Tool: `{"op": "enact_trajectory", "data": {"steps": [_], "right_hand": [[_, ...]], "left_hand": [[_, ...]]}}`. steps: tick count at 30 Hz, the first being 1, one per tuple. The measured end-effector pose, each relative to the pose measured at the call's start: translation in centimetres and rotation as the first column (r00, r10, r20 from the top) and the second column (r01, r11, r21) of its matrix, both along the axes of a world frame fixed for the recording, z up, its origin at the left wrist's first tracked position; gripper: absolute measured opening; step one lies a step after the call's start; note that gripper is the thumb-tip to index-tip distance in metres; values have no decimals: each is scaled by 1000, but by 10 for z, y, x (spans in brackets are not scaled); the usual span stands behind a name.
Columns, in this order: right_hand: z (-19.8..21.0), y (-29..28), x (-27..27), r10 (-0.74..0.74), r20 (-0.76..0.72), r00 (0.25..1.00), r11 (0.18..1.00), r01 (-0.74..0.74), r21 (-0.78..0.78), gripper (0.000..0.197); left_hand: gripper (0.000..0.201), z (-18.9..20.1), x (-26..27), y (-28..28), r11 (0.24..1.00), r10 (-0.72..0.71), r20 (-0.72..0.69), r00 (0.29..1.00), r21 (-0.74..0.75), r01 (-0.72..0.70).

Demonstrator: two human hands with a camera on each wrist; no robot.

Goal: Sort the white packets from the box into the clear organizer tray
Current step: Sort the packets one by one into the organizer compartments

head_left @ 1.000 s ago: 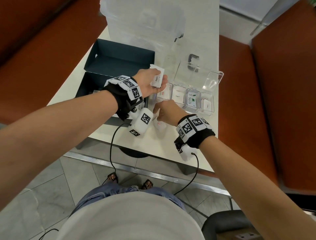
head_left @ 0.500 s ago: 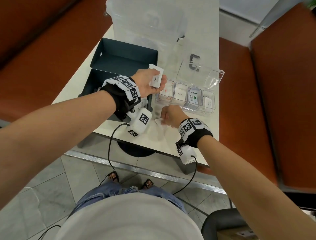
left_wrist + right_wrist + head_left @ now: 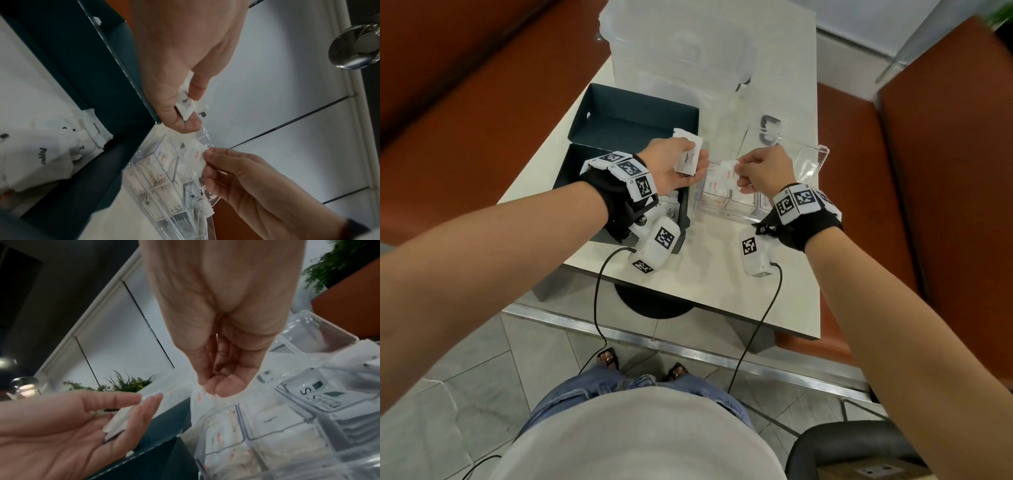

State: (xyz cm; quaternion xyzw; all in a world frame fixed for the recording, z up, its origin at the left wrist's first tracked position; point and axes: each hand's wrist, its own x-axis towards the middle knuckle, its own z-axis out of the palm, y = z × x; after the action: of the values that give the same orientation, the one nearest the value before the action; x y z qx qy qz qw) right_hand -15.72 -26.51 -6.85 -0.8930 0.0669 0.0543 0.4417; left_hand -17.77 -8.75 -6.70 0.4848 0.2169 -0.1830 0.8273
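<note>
We've got both hands up over the white surface point(image 3: 654, 281) here. Our left hand point(image 3: 671, 164) grips a white pepper packet point(image 3: 687, 158) with black lettering, thumb on top and fingers curled beneath it, held just above the near right corner of the dark teal box point(image 3: 619, 120). From the left wrist view, more pepper packets point(image 3: 41, 154) lie heaped inside that box, at about 9 o'clock from the hand.

Our right hand point(image 3: 765, 171) pinches a white packet with red print point(image 3: 724, 171) between thumb and fingertips, and it hangs over the left end of the clear organizer tray point(image 3: 722, 210). From the right wrist view, the packet's lower edge dips toward the leftmost compartment; we can't tell whether it touches the packets already stacked there.

The tray sits just beside the box, at 3 o'clock from it. Its compartments hold white packets: red-printed ones on the left, plain white next, and packets with a green and black mark point(image 3: 317, 391) further right. The tray's clear lid point(image 3: 808, 161) stands open behind our right hand. At 12 o'clock, a large translucent storage container point(image 3: 678, 54) rests on the far end of the surface.
</note>
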Motion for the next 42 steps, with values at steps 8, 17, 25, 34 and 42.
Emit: {"op": "enact_trajectory", "data": {"steps": [8,17,25,34,42], "right_hand": [[-27,23,12,-26,-107,994,993,13,-119,17],[-40,26,20,39,-3,999,948,-38,-315,21],[-45,21,23,304,-11,953,794,-260,-550,17],[-26,6,19,204,203,958,929,-124,-349,16],[2,-12,9,158,242,957,987,-147,-63,30]], "left_hand": [[16,-3,-1,4,999,9,17,1000,43,-10],[20,-6,2,7,999,9,2,1000,-49,-9],[35,-6,14,1,995,-21,-13,1000,-98,20],[35,-3,19,-16,991,-32,40,999,-129,37],[33,-5,25,-46,994,-107,163,981,-10,111]]}}
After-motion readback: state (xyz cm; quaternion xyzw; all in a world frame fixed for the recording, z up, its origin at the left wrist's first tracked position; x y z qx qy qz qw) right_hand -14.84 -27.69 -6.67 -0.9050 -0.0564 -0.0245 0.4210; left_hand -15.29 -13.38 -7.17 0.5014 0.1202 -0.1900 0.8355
